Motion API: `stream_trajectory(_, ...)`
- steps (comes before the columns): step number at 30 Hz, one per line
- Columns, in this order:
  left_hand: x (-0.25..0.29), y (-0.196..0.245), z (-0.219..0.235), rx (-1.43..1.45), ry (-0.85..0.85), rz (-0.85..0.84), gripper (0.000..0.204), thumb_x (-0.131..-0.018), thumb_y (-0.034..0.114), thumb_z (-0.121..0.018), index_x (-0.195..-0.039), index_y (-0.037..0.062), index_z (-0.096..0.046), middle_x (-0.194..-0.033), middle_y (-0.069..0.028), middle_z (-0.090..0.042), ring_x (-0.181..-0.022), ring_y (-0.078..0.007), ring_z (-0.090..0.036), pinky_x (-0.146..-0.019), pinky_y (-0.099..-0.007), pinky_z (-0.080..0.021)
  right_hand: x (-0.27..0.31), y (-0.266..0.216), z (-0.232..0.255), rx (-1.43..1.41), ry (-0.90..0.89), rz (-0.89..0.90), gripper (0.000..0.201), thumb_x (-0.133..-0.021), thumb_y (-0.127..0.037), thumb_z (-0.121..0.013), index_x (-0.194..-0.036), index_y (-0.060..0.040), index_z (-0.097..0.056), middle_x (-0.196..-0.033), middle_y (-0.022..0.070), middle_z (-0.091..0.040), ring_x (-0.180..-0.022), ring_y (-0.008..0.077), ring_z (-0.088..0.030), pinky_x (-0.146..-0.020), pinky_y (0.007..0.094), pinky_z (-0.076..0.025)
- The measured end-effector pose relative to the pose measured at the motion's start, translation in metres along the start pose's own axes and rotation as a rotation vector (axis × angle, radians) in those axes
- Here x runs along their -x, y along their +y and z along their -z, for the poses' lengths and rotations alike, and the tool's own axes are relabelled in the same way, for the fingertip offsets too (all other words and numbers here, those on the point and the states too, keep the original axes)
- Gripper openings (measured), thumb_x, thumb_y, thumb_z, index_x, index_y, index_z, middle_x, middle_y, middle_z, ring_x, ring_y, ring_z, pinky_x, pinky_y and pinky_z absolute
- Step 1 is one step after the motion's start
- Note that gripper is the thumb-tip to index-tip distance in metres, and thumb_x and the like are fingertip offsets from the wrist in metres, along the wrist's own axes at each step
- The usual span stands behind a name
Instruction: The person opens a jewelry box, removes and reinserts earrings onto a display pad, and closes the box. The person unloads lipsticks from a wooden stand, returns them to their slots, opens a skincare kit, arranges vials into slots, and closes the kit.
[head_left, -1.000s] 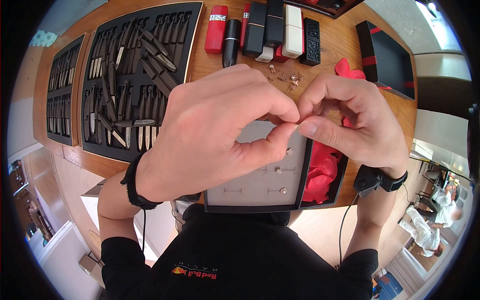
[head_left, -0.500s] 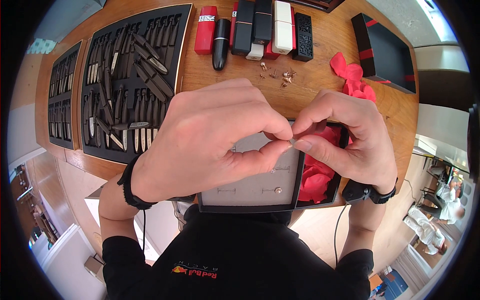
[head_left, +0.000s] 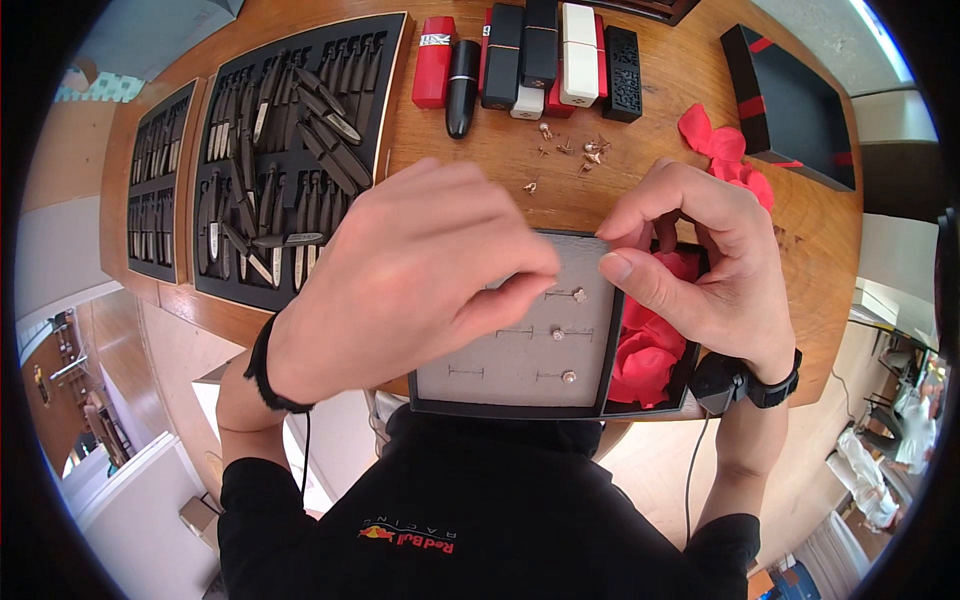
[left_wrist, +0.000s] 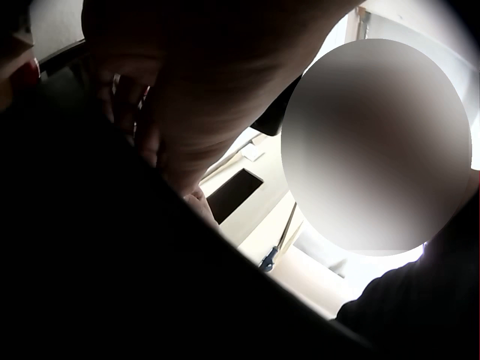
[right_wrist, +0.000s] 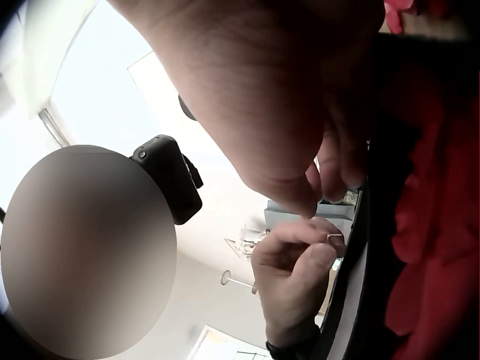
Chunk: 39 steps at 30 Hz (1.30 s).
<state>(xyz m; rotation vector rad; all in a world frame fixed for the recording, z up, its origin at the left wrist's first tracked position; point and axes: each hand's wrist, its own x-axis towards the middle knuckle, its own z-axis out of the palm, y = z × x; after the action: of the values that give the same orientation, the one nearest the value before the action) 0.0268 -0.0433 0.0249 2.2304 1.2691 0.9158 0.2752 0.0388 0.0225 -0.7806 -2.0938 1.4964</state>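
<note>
In the head view, my left hand (head_left: 410, 280) is motion-blurred over a grey pad (head_left: 500, 392) in a black box, thumb and index finger together. The right wrist view shows that left hand (right_wrist: 292, 274) pinching a small thin metal piece (right_wrist: 334, 236). My right hand (head_left: 705, 260) hovers over the box's right side, thumb and index finger apart, nothing visible between them. Small stud-like pieces (head_left: 580, 295), (head_left: 558, 334), (head_left: 569, 377) sit by slits on the pad's right part; the left hand covers some of the pad.
Red petals (head_left: 640, 370) fill the box's side compartment; more petals (head_left: 725, 143) lie behind it. Loose metal pieces (head_left: 592, 152) are scattered on the table. Behind stand a red case (head_left: 433, 65) and other small cases. Trays of dark pens (head_left: 330, 150) are left, a black box lid (head_left: 800, 120) right.
The fingertips, together earlier, are now apart: my left hand has moved left, and the right thumb and index finger have spread. More of the pad and another loose piece on the table show.
</note>
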Motion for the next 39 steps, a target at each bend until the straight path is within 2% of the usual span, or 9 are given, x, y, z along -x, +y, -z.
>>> stream_trajectory(4,0.023,0.016,0.014,-0.129,-0.128,0.046,0.023,-0.073,0.002,-0.09,-0.091,0.0071,-0.076,-0.084,-0.0037,-0.07,-0.077,-0.0233,-0.066,-0.069,-0.036,-0.049,0.0,0.005,-0.002,0.041,0.027,0.048,0.017,-0.089,-0.008,-0.085,-0.1,-0.0061,-0.073,-0.089,-0.0018,-0.068,-0.078,0.0066,-0.062,-0.066,0.023,-0.041)
stream_trajectory(8,0.037,0.027,0.012,-0.235,-0.173,0.047,0.023,-0.072,0.005,-0.09,-0.09,0.0063,-0.076,-0.084,-0.0029,-0.069,-0.078,-0.0226,-0.064,-0.071,-0.0362,-0.046,0.0,0.006,-0.003,0.038,0.037,0.061,0.016,-0.089,-0.009,-0.085,-0.099,-0.0065,-0.073,-0.088,-0.0022,-0.069,-0.077,0.0065,-0.062,-0.065,0.023,-0.041)
stream_trajectory(18,0.038,0.037,0.014,-0.302,-0.237,0.056,0.023,-0.072,0.007,-0.09,-0.09,0.007,-0.075,-0.085,-0.0024,-0.069,-0.079,-0.0226,-0.064,-0.069,-0.0364,-0.046,0.001,0.009,-0.004,0.06,0.034,0.104,0.014,-0.09,-0.008,-0.084,-0.099,-0.0057,-0.073,-0.087,-0.0017,-0.069,-0.076,0.0064,-0.063,-0.064,0.0229,-0.041)
stream_trajectory(26,0.025,0.035,0.017,-0.311,-0.363,0.099,0.02,-0.074,0.009,-0.088,-0.09,0.0088,-0.075,-0.083,-0.0017,-0.065,-0.078,-0.023,-0.062,-0.069,-0.0369,-0.046,0.0,0.009,-0.004,0.085,0.022,0.143,0.014,-0.089,-0.002,-0.083,-0.099,-0.0036,-0.073,-0.09,0.0014,-0.068,-0.077,0.0079,-0.065,-0.065,0.0232,-0.045)
stream_trajectory(35,0.023,0.033,0.015,-0.225,-0.313,0.175,0.021,-0.075,0.011,-0.088,-0.09,0.0108,-0.075,-0.082,-0.0017,-0.063,-0.077,-0.0231,-0.061,-0.069,-0.0367,-0.045,0.0,0.009,-0.005,0.107,0.019,0.135,0.015,-0.088,-0.003,-0.084,-0.098,-0.0044,-0.073,-0.089,0.001,-0.067,-0.077,0.0081,-0.064,-0.064,0.023,-0.043)
stream_trajectory(39,0.023,0.033,0.012,-0.256,-0.314,0.145,0.022,-0.074,0.011,-0.089,-0.091,0.0109,-0.074,-0.082,-0.0015,-0.063,-0.076,-0.0229,-0.06,-0.068,-0.0367,-0.044,0.001,0.009,-0.004,0.103,0.025,0.133,0.015,-0.088,-0.003,-0.084,-0.098,-0.0046,-0.073,-0.089,0.0009,-0.067,-0.077,0.0081,-0.064,-0.064,0.0231,-0.043)
